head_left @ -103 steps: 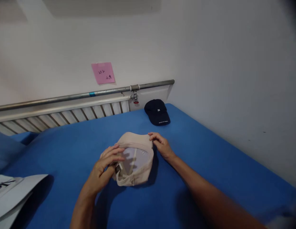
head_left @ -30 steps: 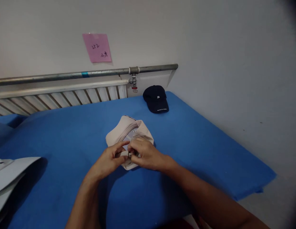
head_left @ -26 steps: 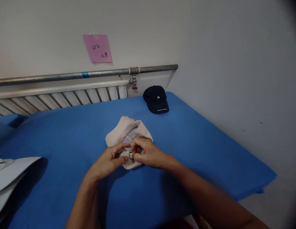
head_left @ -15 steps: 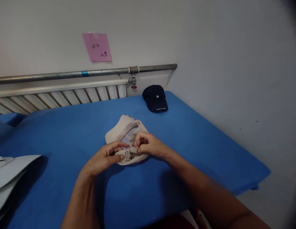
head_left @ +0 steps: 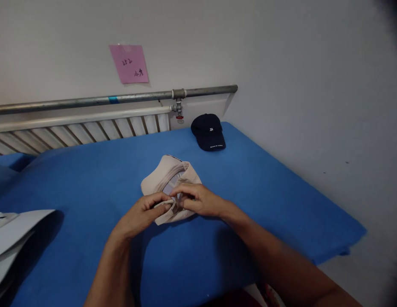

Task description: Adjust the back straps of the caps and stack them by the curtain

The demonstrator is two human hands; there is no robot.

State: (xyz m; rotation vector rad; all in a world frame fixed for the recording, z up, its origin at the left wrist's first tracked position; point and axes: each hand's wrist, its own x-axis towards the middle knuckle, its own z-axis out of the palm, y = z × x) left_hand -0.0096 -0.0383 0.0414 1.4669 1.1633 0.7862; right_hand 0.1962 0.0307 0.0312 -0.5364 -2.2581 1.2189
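Observation:
A beige cap (head_left: 164, 175) lies upside down on the blue surface (head_left: 89, 179), its brim pointing away from me. Both hands meet at its near edge, over the back strap and its small metal buckle. My left hand (head_left: 142, 213) pinches the strap from the left. My right hand (head_left: 198, 200) has its fingers curled onto the same strap from the right. The buckle is mostly hidden between the fingertips.
A dark navy cap (head_left: 208, 131) sits at the far right corner by the wall. A radiator (head_left: 73, 132) and a metal pipe (head_left: 121, 99) run along the back, with a pink note (head_left: 129, 64) above. White paper bags (head_left: 15, 238) lie at the left edge.
Earlier my hands held the cap's two sides apart; they have since come together on the back strap. In the last second the fingers shifted slightly on the buckle.

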